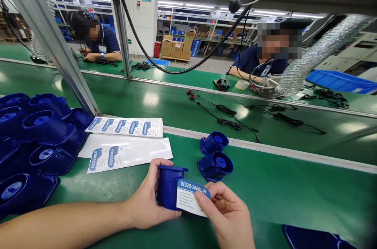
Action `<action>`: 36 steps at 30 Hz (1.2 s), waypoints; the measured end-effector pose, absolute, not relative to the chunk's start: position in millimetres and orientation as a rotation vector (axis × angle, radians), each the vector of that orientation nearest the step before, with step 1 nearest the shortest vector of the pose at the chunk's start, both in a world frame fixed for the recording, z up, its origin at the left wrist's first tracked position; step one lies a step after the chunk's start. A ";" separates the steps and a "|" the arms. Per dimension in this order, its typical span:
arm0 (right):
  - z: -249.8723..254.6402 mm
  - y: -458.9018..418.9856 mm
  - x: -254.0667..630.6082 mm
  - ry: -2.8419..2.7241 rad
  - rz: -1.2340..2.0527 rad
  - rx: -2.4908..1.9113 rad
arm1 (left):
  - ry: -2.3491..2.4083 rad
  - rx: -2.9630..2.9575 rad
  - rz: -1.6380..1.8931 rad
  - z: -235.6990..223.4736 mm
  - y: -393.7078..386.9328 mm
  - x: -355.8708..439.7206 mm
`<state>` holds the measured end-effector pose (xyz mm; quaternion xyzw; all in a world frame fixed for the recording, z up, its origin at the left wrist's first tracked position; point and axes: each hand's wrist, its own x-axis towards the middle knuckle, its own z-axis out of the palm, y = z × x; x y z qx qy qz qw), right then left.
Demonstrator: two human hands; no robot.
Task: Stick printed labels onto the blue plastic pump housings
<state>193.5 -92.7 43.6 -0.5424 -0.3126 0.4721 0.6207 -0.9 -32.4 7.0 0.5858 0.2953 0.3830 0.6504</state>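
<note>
My left hand (150, 198) is wrapped round a dark blue plastic pump housing (169, 188), its flanged end turned up. Between thumb and fingers, my right hand (226, 209) pinches a blue and white label (190, 198) printed "DC52Q-5000L/H". The label's left edge lies against the housing's side; its right part is in my fingers. Label sheets (141, 151) lie on the green bench left of my hands, the nearer one with two labels at its left end. Two more blue housings (216, 164) stand just beyond my right hand.
Many blue housings (44, 127) are heaped at the left. Another blue part (315, 237) lies at the lower right. Black cables (226, 117) rest on the belt beyond the pale rail (265, 149). Two people work across the line, near a silver duct (321, 52). A metal post (59, 41) rises at left.
</note>
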 end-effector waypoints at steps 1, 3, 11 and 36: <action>44.4 -92.7 191.5 -0.721 1.078 -1.251 | 0.668 1.328 0.865 7.4 -32.3 -1.0; 43.7 -92.7 190.8 -0.733 1.068 -1.262 | 0.662 1.327 0.856 7.8 -32.1 -1.2; 28.0 -94.5 207.4 -0.922 1.095 -1.260 | 0.637 1.337 0.852 7.9 -31.0 -1.9; 26.6 -96.5 208.6 -1.027 1.059 -1.294 | 0.648 1.298 0.828 8.8 -33.0 -1.8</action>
